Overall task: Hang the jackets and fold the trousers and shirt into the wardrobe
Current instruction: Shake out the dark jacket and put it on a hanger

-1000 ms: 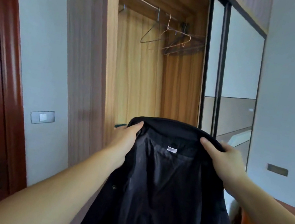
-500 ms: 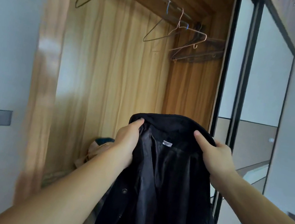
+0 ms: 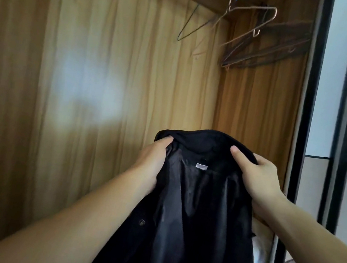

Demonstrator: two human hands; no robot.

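- Compared with half a second ago, the view has come closer to the wardrobe (image 3: pixel 110 88); the wall switch at the left is gone from sight.
- Both hands hold a black jacket (image 3: pixel 188 214) up in front of the open wardrobe, lining toward the camera.
- The left hand (image 3: pixel 151 162) grips the collar's left side, thumb on top.
- The right hand (image 3: pixel 259 177) pinches the right side likewise.
- Wire hangers (image 3: pixel 258 42) hang above, well apart from the jacket.
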